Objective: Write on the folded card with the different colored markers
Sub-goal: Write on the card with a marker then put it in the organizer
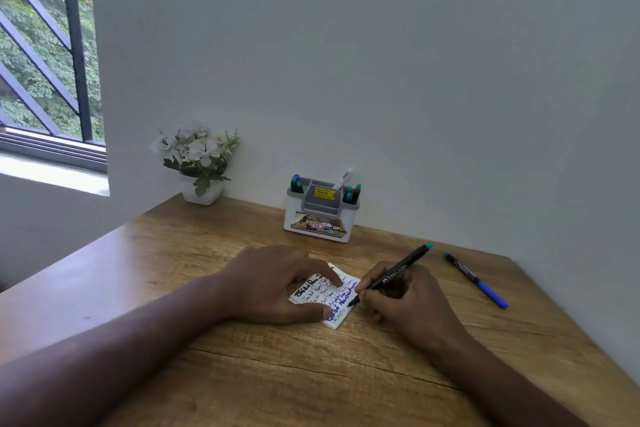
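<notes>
On the wooden desk point(242, 374), the left hand point(273, 284) presses flat on the folded card point(341, 302), already covered in black and blue writing. The right hand point(401, 302) grips a teal-capped marker point(391, 276), tip on the card. A blue marker point(476, 280) lies to the right. A marker organizer point(320, 215) and potted white flowers point(197, 159) stand by the wall.

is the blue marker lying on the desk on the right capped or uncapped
Capped. The blue marker lies flat on the wooden desk, apart from both hands, with its blue cap covering the near end and no tip showing.
</notes>
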Tool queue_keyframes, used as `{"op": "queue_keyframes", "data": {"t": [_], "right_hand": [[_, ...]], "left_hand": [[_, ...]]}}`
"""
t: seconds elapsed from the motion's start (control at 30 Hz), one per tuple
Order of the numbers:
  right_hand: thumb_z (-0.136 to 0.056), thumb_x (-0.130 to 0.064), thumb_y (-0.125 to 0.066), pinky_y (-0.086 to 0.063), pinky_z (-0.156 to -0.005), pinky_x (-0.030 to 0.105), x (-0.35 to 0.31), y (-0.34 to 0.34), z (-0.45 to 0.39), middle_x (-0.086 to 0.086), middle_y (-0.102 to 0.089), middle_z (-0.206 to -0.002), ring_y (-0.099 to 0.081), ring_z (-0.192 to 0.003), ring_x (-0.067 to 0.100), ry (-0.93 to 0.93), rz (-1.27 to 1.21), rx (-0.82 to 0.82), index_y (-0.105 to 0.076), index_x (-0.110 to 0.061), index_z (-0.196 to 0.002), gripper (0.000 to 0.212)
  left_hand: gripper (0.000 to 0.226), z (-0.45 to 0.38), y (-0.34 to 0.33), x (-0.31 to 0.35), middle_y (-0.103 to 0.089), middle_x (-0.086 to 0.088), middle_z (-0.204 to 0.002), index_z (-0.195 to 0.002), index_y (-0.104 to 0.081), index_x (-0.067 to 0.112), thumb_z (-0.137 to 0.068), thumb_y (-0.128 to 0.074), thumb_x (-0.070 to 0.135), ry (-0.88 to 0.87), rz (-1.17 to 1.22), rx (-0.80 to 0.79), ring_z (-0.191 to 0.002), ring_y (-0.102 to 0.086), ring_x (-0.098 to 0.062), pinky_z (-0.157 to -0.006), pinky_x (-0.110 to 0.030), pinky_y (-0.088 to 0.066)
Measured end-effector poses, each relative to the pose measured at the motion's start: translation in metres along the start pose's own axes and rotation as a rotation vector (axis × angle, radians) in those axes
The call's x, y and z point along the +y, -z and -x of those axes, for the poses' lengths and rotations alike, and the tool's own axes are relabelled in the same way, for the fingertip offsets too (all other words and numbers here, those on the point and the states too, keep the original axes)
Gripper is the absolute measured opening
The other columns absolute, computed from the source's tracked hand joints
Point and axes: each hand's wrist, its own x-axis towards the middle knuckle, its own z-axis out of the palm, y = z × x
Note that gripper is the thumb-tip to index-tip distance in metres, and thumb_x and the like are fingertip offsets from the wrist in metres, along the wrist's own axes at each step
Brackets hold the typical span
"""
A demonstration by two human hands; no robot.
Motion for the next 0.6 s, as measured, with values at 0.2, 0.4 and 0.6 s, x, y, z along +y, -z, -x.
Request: {"op": "queue_keyframes", "data": {"t": [0.2, 0.4, 0.6], "right_hand": [[-0.086, -0.021, -0.081, -0.062, -0.070, 0.026, 0.0032, 0.0004, -0.0007, -0.004, -0.080, -0.083, -0.074, -0.072, 0.009, 0.009, 0.049, -0.023, -0.081, -0.025, -0.084, 0.004], [-0.086, -0.024, -0.081, -0.062, -0.069, 0.025, 0.0034, -0.0005, -0.0010, -0.009, -0.080, -0.083, -0.074, -0.074, 0.007, 0.027, 0.106, 0.016, -0.081, -0.030, -0.083, 0.006], [-0.084, -0.025, -0.080, -0.064, -0.071, 0.028, 0.0029, 0.0001, -0.0009, -0.007, -0.080, -0.085, -0.074, -0.076, 0.010, 0.028, 0.109, -0.004, -0.079, -0.028, -0.080, 0.005]], "left_hand": [[0.061, -0.0001, 0.0007, 0.0004, -0.046, 0.028, -0.099, -0.145, -0.035, 0.067, -0.088, -0.042, 0.089, 0.004, 0.002, 0.007, -0.100, -0.048, 0.000, -0.070, -0.028, -0.035], [0.062, -0.0006, 0.0012, -0.0001, -0.049, 0.027, -0.104, -0.146, -0.036, 0.065, -0.089, -0.043, 0.088, 0.010, 0.018, -0.008, -0.100, -0.049, -0.001, -0.072, -0.029, -0.036], [0.063, -0.0001, 0.0016, 0.0002, -0.050, 0.030, -0.109, -0.146, -0.036, 0.066, -0.088, -0.043, 0.089, 0.008, 0.022, -0.022, -0.104, -0.051, -0.001, -0.074, -0.030, -0.038]]}}
